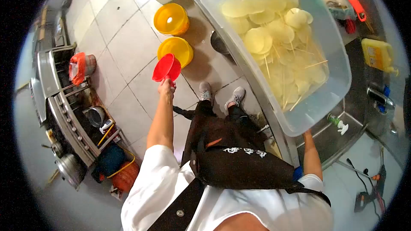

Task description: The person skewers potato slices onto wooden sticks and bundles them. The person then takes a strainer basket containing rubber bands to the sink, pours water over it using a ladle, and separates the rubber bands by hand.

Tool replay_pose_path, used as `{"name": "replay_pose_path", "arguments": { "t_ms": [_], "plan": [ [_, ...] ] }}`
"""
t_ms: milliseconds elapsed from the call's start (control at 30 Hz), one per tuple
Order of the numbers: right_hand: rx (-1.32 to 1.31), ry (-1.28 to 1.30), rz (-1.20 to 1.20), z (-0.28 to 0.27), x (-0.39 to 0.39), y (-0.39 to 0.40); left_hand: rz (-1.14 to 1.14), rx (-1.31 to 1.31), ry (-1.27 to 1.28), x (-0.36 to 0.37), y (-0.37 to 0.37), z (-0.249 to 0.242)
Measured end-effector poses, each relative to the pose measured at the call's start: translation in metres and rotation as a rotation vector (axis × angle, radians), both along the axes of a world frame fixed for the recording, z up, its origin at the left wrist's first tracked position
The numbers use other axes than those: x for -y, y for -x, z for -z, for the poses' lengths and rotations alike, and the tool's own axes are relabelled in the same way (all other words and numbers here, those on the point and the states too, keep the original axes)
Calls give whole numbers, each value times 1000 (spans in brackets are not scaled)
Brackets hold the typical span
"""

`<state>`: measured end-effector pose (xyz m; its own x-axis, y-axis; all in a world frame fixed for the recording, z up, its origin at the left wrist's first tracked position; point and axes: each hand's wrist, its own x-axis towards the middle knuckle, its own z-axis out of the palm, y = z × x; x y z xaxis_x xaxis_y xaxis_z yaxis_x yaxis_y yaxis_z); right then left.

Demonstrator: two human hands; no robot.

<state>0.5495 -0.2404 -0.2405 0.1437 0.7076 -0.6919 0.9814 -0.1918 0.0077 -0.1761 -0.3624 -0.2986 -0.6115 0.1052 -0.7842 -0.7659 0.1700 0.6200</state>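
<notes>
My left hand (166,88) reaches down toward the floor and grips the handle of a red plastic scoop (166,67), which hangs just beside a yellow bucket (175,50). My right hand (307,134) holds the near corner of a big clear plastic tub (338,90); the fingers are mostly hidden under it. The tub rests tilted on the steel counter edge (257,90) and holds water, several pale round potato slices (274,34) and thin wooden skewers (316,64).
A second yellow bucket (171,18) stands farther off on the tiled floor (124,47). A stove with pots (64,111) lines the left. A steel sink (329,143) with a small bottle (338,124) lies below the tub; a yellow jug (377,53) stands at the right.
</notes>
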Motion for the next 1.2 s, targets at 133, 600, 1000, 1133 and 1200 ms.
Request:
{"name": "replay_pose_path", "arguments": {
  "t_ms": [133,600,1000,1133,1200],
  "plan": [
    [33,-14,114,-15,27,-21,163,95,-20,-10,34,105],
    [-22,-189,503,17,69,-58,367,441,-134,-35,90,204],
    [-102,-141,887,55,6,-22,1200,126,137,33,37,25],
    [-57,-78,813,50,9,-23,1223,132,216,39,-11,-37],
    [-129,-136,883,22,10,-18,1229,64,251,36,-35,-67]
  ]
}}
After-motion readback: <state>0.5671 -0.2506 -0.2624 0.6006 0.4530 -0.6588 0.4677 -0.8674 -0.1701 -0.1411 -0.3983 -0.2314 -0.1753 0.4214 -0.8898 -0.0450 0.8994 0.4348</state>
